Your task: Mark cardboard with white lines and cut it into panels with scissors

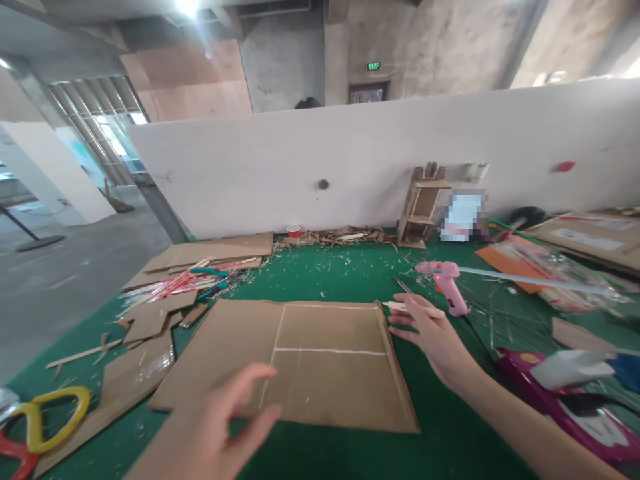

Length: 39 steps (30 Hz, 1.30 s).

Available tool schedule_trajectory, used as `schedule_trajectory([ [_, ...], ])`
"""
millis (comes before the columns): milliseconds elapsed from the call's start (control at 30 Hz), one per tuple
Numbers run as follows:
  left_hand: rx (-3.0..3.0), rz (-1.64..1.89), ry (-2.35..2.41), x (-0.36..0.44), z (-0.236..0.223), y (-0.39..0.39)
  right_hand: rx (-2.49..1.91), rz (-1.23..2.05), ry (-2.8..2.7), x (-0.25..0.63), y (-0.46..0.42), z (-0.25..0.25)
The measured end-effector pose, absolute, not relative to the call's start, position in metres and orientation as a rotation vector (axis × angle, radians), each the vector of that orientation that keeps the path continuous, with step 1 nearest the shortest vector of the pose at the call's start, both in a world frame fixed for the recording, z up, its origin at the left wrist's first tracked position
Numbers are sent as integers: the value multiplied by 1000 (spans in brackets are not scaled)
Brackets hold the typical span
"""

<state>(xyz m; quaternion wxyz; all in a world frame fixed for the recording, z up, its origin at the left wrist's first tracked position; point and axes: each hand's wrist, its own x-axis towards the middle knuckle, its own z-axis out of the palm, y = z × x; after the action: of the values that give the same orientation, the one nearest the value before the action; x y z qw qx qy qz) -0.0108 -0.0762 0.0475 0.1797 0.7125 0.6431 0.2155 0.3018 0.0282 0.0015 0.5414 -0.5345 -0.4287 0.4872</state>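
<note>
A lamp on the ceiling glares white, trailing a bluish streak, and pale brightness shows at the windows off to the left. Elsewhere the light here is flat and rather dull; I see just a soft shadow on the white panel beside the cardboard stand. The left hand smears with blur, the right hand less so. Scissors stretch at the edge. Coarse pixel blocks cover a bright rectangle.
</note>
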Motion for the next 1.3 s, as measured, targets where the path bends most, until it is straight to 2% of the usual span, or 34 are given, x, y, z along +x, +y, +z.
schedule_trajectory([
  [100, 2413, 352, 1579, 44, 54, -40, -1279, 1117, -1154, 292, 40, 0],
  [200, 2612, 236, 1623, 68, 43, -10, -1302, 969, -1399, 288, 53, 0],
  [300, 2666, 253, 1616, 67, 29, 0, -1309, 891, -1506, 290, 65, -4],
  [533, 2661, 241, 1611, 52, 19, 0, -1333, 1097, -1469, 292, 80, -8],
  [967, 2639, 257, 1604, 50, 10, 6, -1341, 922, -1672, 297, 86, -18],
  [1300, 2626, 243, 1609, 51, 13, 4, -1353, 962, -1673, 298, 83, -16],
])
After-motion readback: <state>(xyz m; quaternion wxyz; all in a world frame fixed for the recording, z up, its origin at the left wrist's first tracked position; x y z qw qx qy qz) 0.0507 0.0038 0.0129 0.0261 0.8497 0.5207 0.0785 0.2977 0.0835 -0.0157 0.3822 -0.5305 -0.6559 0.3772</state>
